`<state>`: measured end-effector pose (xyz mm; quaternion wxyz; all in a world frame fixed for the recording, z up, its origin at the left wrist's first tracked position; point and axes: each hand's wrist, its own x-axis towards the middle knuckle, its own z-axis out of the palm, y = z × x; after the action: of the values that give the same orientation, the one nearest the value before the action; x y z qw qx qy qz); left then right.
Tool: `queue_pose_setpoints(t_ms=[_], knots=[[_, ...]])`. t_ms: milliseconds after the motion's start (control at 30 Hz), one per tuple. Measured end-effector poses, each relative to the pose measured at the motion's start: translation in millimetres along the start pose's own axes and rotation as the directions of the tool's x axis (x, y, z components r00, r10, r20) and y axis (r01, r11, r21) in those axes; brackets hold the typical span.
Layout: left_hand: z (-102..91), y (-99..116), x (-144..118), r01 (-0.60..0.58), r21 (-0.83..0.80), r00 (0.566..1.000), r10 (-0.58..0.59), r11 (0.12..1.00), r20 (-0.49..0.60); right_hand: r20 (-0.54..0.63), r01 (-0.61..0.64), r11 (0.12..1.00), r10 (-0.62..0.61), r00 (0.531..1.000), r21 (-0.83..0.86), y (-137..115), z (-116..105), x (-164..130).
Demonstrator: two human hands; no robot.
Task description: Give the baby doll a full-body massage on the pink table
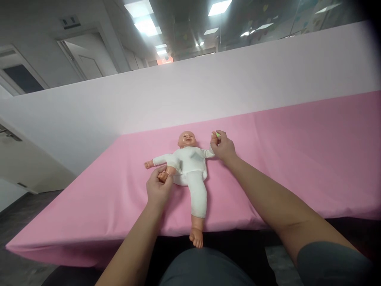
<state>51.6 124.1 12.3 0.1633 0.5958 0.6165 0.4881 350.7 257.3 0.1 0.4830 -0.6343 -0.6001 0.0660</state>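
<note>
On a pink-clothed table (297, 159), the left hand (158, 187) is pinching a white-suited plastic baby doll's (190, 167) bent foot; the right hand (223, 147) is gripping its wrist, fingers pressed around a small green object (218, 135).

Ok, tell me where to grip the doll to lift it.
Probably the torso, from above, fingers down either side. The doll lies face up on the pink sheet, limbs splayed and likely floppy. The left hand holds a foot, the right hand an arm.

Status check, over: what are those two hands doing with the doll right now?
Left hand grips doll by bent foot. Right hand pinches its wrist, something small and green at fingertips. Pink table underneath.
</note>
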Motion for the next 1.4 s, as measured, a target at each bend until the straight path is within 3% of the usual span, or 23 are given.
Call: queue_pose_setpoints(t_ms=[133, 267, 400, 700, 833, 900, 967, 1067, 1167, 1267, 1400], knots=[[-3.8, 0.2, -7.9, 0.014, -0.051, 1.000, -0.015, 0.999, -0.016, 0.066, -0.285, 0.955, 0.290, 0.955, -0.080, 18.5, -7.3, 13.2], [-13.3, -7.8, -28.5, -0.006, -0.046, 0.998, 0.003, 0.999, -0.058, 0.144, -0.409, 0.904, 0.424, 0.894, -0.122, 34.6, -9.0, 21.6], [-30.1, -23.7, -56.0, -0.011, 0.014, 0.993, 0.012, 1.000, -0.115, 0.245, -0.429, 0.882, 0.468, 0.849, -0.197, 44.4, -8.1, 25.8], [-65.2, -48.0, -92.8, -0.027, 0.060, 0.999, 0.028, 0.998, -0.021, 0.235, -0.357, 0.891, 0.425, 0.874, -0.280, 48.8, -5.4, 26.5], [-63.4, -47.6, -94.4, -0.039, 0.052, 0.999, 0.040, 0.998, -0.002, 0.121, -0.211, 0.943, 0.248, 0.961, -0.258, 29.3, -9.2, 18.8], [-60.3, -44.1, -88.8, -0.060, 0.046, 0.998, 0.060, 0.997, -0.004, 0.055, -0.045, 0.977, 0.058, 0.997, -0.210, 13.1, -7.7, 10.4], [-56.7, -37.5, -78.0, -0.090, 0.055, 0.996, 0.091, 0.994, -0.010, 0.036, 0.156, 0.977, -0.152, 0.988, -0.145, -4.3, -2.8, -0.5], [-50.0, -22.0, -54.6, -0.139, 0.093, 0.990, 0.141, 0.986, -0.009, 0.117, 0.397, 0.916, -0.389, 0.914, -0.057, -26.7, 8.7, -16.8], [-40.2, -4.5, -29.4, -0.140, 0.113, 0.990, 0.139, 0.984, 0.019, 0.212, 0.565, 0.825, -0.554, 0.805, 0.012, -39.8, 20.7, -27.3], [-26.2, 9.2, -8.8, -0.132, 0.116, 0.990, 0.125, 0.984, 0.066, 0.237, 0.677, 0.735, -0.666, 0.707, 0.044, -41.8, 29.0, -30.7], [-7.5, 20.1, 9.3, -0.144, 0.194, 0.962, 0.091, 0.970, 0.255, 0.240, 0.735, 0.678, -0.718, 0.653, 0.027, -36.0, 31.6, -30.6]])
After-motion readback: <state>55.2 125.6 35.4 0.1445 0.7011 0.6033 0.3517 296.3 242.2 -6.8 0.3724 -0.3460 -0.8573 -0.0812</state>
